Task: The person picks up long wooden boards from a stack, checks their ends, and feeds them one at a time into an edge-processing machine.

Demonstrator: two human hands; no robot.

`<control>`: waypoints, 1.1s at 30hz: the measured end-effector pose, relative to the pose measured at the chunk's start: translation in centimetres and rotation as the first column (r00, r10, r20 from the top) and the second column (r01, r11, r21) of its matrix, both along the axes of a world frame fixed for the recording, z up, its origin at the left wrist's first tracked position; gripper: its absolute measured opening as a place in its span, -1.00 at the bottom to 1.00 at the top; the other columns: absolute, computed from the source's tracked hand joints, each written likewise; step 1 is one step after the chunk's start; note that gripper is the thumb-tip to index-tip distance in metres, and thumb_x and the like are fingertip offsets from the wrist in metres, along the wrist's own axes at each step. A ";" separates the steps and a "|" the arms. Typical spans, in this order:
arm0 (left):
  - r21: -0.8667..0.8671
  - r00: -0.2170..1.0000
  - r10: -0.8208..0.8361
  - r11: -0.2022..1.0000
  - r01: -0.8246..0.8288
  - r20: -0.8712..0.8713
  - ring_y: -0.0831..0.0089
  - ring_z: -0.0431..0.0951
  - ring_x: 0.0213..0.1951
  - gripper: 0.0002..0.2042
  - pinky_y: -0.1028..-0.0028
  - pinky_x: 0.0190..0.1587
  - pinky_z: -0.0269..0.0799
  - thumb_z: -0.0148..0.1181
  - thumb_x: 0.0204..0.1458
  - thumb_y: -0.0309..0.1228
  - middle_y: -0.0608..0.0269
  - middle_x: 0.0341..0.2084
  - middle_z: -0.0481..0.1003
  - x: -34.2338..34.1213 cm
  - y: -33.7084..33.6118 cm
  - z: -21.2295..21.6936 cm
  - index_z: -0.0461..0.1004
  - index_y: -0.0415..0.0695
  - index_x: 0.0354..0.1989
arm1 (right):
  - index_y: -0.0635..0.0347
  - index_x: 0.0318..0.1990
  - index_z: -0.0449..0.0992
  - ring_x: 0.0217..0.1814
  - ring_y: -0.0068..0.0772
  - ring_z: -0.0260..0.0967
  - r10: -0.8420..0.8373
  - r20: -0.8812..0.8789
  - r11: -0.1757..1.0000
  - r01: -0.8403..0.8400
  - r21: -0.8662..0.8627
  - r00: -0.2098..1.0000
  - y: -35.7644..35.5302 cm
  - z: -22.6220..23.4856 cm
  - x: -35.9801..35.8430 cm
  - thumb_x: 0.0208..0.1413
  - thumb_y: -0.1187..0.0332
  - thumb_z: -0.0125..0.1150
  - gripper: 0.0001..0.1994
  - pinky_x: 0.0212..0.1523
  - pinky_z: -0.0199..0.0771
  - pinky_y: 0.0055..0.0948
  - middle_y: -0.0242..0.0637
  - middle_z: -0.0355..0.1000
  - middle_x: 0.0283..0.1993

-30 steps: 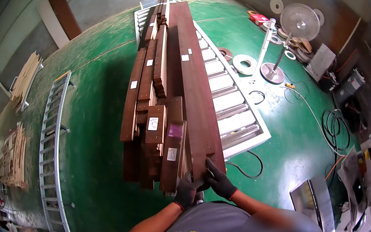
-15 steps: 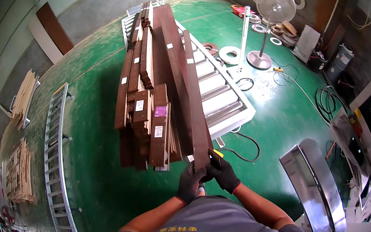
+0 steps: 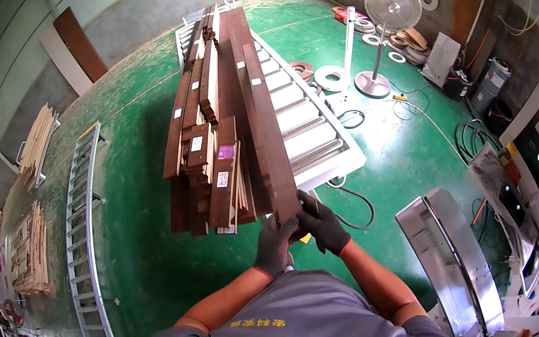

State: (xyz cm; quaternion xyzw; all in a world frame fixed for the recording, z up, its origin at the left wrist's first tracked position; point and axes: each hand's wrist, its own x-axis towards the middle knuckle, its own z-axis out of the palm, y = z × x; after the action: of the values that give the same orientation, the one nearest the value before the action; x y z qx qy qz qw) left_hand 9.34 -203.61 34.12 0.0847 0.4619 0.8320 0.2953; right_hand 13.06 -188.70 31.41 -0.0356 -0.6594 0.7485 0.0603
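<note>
A long dark-brown board (image 3: 267, 126) runs away from me over the roller conveyor. Both gloved hands are at its near end. My left hand (image 3: 275, 245) is closed around the bottom corner, and my right hand (image 3: 321, 225) grips the right edge. A small yellow object (image 3: 305, 238) shows just under the right hand; what it is, and whether the hand holds it, I cannot tell. To the left of the board lies a stack of brown boards (image 3: 207, 159) with white labels and one purple label (image 3: 226, 153).
The white roller conveyor (image 3: 309, 136) is under and right of the boards. A ladder-like metal rack (image 3: 81, 224) lies on the left, near a pile of wooden strips (image 3: 30, 251). Right of me is a shiny metal machine (image 3: 454, 259). Farther back stand a fan (image 3: 392, 9) and coiled rolls (image 3: 330, 78).
The narrow board in my hands has shifted left and now lies against the wider panel beside it. My hands have moved slightly, and the yellow object now shows below the right hand.
</note>
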 end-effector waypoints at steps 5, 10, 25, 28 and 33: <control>0.087 0.988 0.151 0.985 -0.148 -0.021 0.40 0.56 -0.15 -0.67 0.44 -0.14 0.56 0.19 0.12 -0.44 0.22 -0.17 0.46 -0.7 4.6 2.0 0.34 -0.24 0.03 | 0.24 0.38 0.13 -0.13 -0.48 0.44 -0.040 -0.099 0.997 0.033 -0.068 0.994 4.1 1.9 -1.6 0.30 0.31 0.04 -0.47 -0.29 0.49 -0.57 -0.27 0.37 0.16; 0.024 0.810 0.539 0.835 -0.549 -0.230 0.57 0.45 -0.49 -0.67 0.50 -0.49 0.45 0.30 0.00 -0.44 0.36 -0.39 0.44 -8.4 2.9 8.9 0.35 -0.13 -0.08 | 0.05 0.39 0.14 -0.38 -0.68 0.19 -0.234 0.096 0.957 0.246 -0.154 0.968 6.0 8.0 1.9 0.21 0.39 0.06 -0.43 -0.44 0.25 -0.63 -0.43 0.32 -0.16; 0.150 -0.543 -0.142 0.876 -0.458 -0.828 0.25 0.53 -0.43 -0.69 0.31 -0.34 0.44 0.51 -0.26 -0.44 0.22 -0.41 0.56 -7.9 3.5 27.7 0.57 -0.14 -0.30 | 0.18 0.33 0.19 0.36 0.10 0.18 -0.181 -0.797 0.740 0.613 0.276 0.577 2.8 21.9 -4.8 -0.14 0.72 0.07 -0.26 0.31 0.26 -0.20 0.06 0.20 0.32; 0.190 -0.552 -0.063 0.901 -0.389 -0.831 0.25 0.55 -0.40 -0.65 0.30 -0.34 0.44 0.56 -0.30 -0.40 0.22 -0.41 0.57 -8.7 4.6 28.2 0.56 -0.17 -0.31 | 0.19 0.28 0.28 0.23 0.04 0.33 -0.219 -0.802 0.746 0.625 0.229 0.555 3.3 23.0 -5.9 -0.09 0.67 0.17 -0.33 0.20 0.38 -0.22 0.00 0.33 0.23; 0.226 -0.553 -0.009 0.907 -0.355 -0.833 0.27 0.54 -0.42 -0.66 0.29 -0.33 0.44 0.57 -0.31 -0.36 0.24 -0.45 0.55 -10.2 6.2 27.9 0.58 -0.14 -0.33 | 0.21 0.17 0.40 0.02 -0.10 0.52 -0.253 -0.823 0.632 0.731 0.257 0.508 4.5 24.3 -6.4 -0.04 0.58 0.26 -0.47 0.03 0.51 -0.29 -0.11 0.51 0.02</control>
State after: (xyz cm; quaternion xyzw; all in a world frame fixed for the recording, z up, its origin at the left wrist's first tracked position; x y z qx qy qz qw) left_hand -0.91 -197.44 61.98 0.6374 0.5710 0.3172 -0.4087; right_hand 6.64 -184.25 55.67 0.0842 -0.7297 0.4040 0.5452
